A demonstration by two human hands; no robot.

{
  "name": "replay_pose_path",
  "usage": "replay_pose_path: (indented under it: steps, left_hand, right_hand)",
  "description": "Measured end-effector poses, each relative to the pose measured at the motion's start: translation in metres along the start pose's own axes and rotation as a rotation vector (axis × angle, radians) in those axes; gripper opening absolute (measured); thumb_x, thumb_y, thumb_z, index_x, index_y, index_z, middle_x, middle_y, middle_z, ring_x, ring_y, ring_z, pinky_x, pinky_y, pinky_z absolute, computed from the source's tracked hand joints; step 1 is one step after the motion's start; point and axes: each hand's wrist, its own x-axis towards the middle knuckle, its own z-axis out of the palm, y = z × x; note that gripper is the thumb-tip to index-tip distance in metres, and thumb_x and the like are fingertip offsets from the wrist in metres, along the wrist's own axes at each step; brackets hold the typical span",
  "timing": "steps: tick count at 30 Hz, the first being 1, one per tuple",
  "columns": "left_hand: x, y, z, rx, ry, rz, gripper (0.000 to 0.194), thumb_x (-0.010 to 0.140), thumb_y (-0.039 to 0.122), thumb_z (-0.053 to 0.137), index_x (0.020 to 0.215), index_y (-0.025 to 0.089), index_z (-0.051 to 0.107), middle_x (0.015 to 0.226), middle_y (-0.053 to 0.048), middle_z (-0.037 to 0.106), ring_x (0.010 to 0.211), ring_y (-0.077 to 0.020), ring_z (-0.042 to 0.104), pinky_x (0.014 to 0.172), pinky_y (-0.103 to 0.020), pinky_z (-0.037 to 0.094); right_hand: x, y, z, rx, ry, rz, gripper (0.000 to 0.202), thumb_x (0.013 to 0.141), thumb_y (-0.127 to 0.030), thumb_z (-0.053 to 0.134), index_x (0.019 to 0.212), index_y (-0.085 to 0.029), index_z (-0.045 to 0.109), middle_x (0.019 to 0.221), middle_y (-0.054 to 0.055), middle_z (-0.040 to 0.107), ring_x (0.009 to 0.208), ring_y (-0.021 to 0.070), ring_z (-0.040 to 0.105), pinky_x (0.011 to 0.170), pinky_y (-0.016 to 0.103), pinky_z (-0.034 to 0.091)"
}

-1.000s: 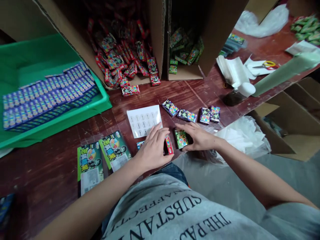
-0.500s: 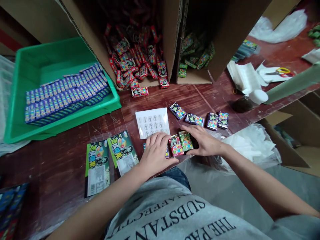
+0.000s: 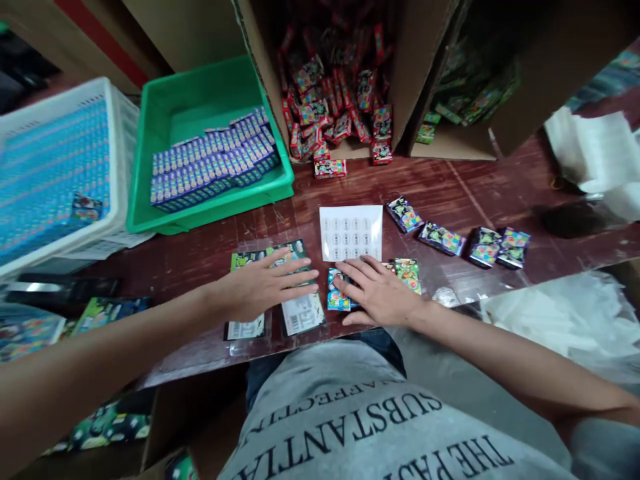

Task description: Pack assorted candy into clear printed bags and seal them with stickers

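My left hand (image 3: pixel 267 283), fingers spread, lies over two printed green-and-black packets (image 3: pixel 303 313) and covers their upper parts. My right hand (image 3: pixel 377 293) rests palm down, fingers apart, on a row of small candy boxes. A blue box (image 3: pixel 339 297) shows at the row's left end and a green box (image 3: pixel 408 273) at its right; the boxes between are mostly hidden under the hand. Just behind the row lies a white sheet of round stickers (image 3: pixel 351 233). Several dark purple boxes, one being this purple box (image 3: pixel 443 238), lie to the right.
At the back left stand a green tray (image 3: pixel 210 217) of purple boxes and a white basket (image 3: pixel 117 160) filled with blue ones. Two cardboard cartons (image 3: pixel 425 67) hold loose red and green boxes. A clear bag of white pieces (image 3: pixel 565 313) hangs near the right edge.
My left hand has left the boxes and moved left onto the printed packets. My right hand has shifted from the green box's right side onto the row. The view has swung left.
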Motion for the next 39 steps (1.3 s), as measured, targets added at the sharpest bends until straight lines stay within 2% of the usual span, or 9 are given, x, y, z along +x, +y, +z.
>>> replay_pose_path:
  steps: [4,7,11,13,17,25,30,35,39]
  left_hand:
    - [0.005,0.016,-0.002,0.076,0.043,-0.006,0.074,0.073,0.006,0.062,0.139,0.039,0.057,0.144,-0.002,0.060,0.148,-0.0289,0.041,0.126,-0.056,0.018]
    - [-0.021,0.028,0.006,0.125,0.099,-0.197,0.070,0.073,0.031,0.077,0.140,0.031,0.055,0.136,-0.010,0.060,0.132,-0.0381,0.051,0.116,-0.059,0.031]
    - [-0.048,0.034,0.031,0.076,0.183,-0.450,0.083,0.067,0.061,0.080,0.137,0.025,0.052,0.134,-0.014,0.057,0.121,-0.0399,0.054,0.101,-0.057,0.043]
    - [-0.049,0.035,0.043,0.024,0.222,-0.493,0.087,0.067,0.063,0.079,0.139,0.024,0.048,0.137,-0.015,0.054,0.124,-0.0393,0.052,0.103,-0.056,0.042]
    - [-0.036,0.039,0.058,-0.095,0.299,-0.426,0.088,0.070,0.061,0.079,0.141,0.024,0.044,0.137,-0.014,0.053,0.128,-0.0362,0.049,0.110,-0.054,0.037]
    - [-0.011,0.054,0.074,-0.062,0.348,-0.491,0.086,0.073,0.052,0.080,0.143,0.019,0.043,0.134,-0.016,0.054,0.122,-0.0373,0.049,0.103,-0.053,0.042]
    - [-0.005,0.052,0.076,-0.063,0.336,-0.488,0.086,0.074,0.053,0.079,0.144,0.020,0.042,0.136,-0.016,0.053,0.123,-0.0380,0.049,0.104,-0.054,0.041]
    - [0.001,0.051,0.074,-0.108,0.342,-0.467,0.085,0.073,0.055,0.078,0.145,0.024,0.043,0.136,-0.013,0.053,0.124,-0.0376,0.049,0.105,-0.055,0.040]
    - [0.005,0.050,0.073,-0.152,0.338,-0.434,0.086,0.072,0.055,0.080,0.144,0.025,0.044,0.136,-0.012,0.053,0.123,-0.0357,0.049,0.106,-0.053,0.040]
  right_hand:
    - [0.003,0.001,-0.003,0.079,0.033,0.021,0.059,0.095,-0.057,0.060,0.138,-0.017,0.054,0.148,0.021,0.049,0.134,0.0402,0.045,0.109,0.058,0.041]
    - [-0.004,0.009,-0.009,0.280,0.139,0.042,0.054,0.091,-0.051,0.067,0.134,-0.021,0.054,0.146,0.017,0.049,0.133,0.0351,0.046,0.109,0.054,0.042]
    - [-0.010,0.017,-0.014,0.472,0.189,0.012,0.059,0.085,-0.053,0.074,0.133,-0.027,0.053,0.146,0.013,0.049,0.134,0.0314,0.047,0.111,0.051,0.042]
    - [-0.008,0.017,-0.015,0.502,0.114,-0.085,0.058,0.086,-0.054,0.074,0.134,-0.028,0.055,0.147,0.010,0.051,0.135,0.0294,0.047,0.112,0.049,0.042]
    - [0.001,0.016,-0.011,0.465,0.019,-0.189,0.058,0.088,-0.056,0.071,0.138,-0.028,0.056,0.151,0.008,0.051,0.138,0.0278,0.046,0.115,0.049,0.040]
    - [0.003,0.012,-0.005,0.350,0.005,-0.076,0.071,0.087,-0.062,0.069,0.140,-0.020,0.051,0.154,0.016,0.046,0.142,0.0302,0.042,0.116,0.050,0.041]
    - [-0.027,0.027,-0.027,0.227,0.028,0.035,0.097,0.079,-0.072,0.071,0.154,-0.023,0.037,0.162,0.016,0.036,0.151,0.0381,0.028,0.125,0.065,0.017]
    - [-0.039,0.039,-0.024,0.277,-0.006,0.037,0.072,0.089,-0.061,0.066,0.150,-0.027,0.046,0.152,0.011,0.051,0.136,0.0333,0.048,0.113,0.056,0.037]
    - [-0.033,0.041,-0.019,0.313,0.010,-0.030,0.069,0.088,-0.060,0.069,0.146,-0.028,0.052,0.150,0.009,0.053,0.131,0.0316,0.052,0.109,0.052,0.039]
